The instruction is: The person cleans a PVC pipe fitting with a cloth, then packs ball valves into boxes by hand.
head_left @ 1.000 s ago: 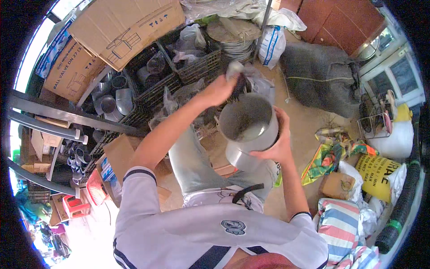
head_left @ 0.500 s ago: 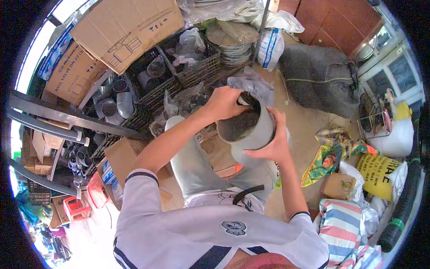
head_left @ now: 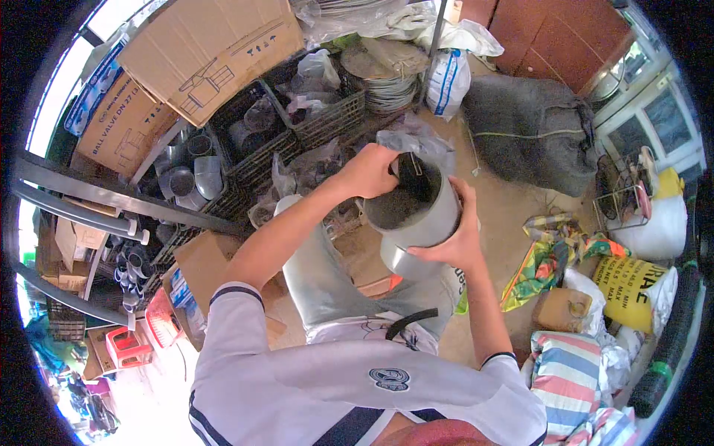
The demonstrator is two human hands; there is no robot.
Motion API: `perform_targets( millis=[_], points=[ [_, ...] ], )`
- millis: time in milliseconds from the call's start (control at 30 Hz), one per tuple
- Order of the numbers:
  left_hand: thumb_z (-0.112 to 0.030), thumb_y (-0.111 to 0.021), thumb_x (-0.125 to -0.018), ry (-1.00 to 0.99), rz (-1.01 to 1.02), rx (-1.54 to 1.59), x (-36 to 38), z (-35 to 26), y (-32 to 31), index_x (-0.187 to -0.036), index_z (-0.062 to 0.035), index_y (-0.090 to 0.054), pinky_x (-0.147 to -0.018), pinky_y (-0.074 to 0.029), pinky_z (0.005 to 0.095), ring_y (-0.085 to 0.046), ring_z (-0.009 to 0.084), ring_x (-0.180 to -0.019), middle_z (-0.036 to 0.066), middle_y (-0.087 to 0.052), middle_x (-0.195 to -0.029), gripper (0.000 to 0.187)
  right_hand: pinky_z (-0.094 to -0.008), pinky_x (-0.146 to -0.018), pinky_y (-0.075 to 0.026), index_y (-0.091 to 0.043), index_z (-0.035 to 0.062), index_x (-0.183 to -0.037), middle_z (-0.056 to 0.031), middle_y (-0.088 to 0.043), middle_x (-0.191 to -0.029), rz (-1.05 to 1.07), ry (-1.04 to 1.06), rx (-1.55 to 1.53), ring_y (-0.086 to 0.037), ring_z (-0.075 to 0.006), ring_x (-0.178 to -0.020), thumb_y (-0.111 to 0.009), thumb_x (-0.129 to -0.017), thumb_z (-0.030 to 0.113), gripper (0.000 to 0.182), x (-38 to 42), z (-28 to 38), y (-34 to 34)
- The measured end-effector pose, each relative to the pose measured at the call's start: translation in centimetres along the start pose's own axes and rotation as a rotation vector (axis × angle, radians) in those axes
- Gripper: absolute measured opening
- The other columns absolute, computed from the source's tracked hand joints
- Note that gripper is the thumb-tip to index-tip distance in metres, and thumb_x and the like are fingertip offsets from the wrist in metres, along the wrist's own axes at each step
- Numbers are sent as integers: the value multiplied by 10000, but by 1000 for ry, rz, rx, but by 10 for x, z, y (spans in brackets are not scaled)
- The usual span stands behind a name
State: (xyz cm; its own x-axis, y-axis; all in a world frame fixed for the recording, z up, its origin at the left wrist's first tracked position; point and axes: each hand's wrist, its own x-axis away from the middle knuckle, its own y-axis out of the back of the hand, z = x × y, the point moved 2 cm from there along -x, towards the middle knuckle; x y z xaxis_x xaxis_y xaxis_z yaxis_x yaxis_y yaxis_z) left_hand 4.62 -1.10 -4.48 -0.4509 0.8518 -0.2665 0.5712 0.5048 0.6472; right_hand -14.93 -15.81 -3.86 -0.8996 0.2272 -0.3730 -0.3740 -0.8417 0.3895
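Note:
A wide grey plastic pipe fitting (head_left: 430, 224) is held over my lap, its round mouth tilted up toward me. My right hand (head_left: 460, 236) grips its right side, thumb along the lower wall and fingers up by the rim. At the left part of the mouth, my left hand (head_left: 372, 171) is closed, fingertips just inside the rim. A black, limp-looking strip (head_left: 413, 178) extends from those fingertips along the inner wall. What kind of thing the strip is, I cannot tell. The fitting's inside looks dark and dusty.
Black crates (head_left: 320, 119) with grey fittings and plastic bags stand ahead to the left, below a large cardboard box (head_left: 212, 56). A dark grey bundle (head_left: 532, 134) lies ahead right. A yellow sack (head_left: 628, 297) and a striped bag (head_left: 564, 372) sit on my right.
The fitting has shifted slightly right and turned a little in my right hand. At the rim, my left hand has moved slightly, and the black strip now hangs more openly inside the mouth.

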Motion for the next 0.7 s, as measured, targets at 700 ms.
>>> perform_targets(
  millis=[700],
  points=[
    [-251,-796,-737,445,11,-192,5,-4,-24,-1017,-65,-716,-828,-535,423,-676,376,-961,192,-712,-982,345,-535,-978,-446,-482,91,-1379,-301,-445,-1336,-129,191,375,-479,-482,-1208,-954,-423,422,1116,9,-9,-6]
  ],
)
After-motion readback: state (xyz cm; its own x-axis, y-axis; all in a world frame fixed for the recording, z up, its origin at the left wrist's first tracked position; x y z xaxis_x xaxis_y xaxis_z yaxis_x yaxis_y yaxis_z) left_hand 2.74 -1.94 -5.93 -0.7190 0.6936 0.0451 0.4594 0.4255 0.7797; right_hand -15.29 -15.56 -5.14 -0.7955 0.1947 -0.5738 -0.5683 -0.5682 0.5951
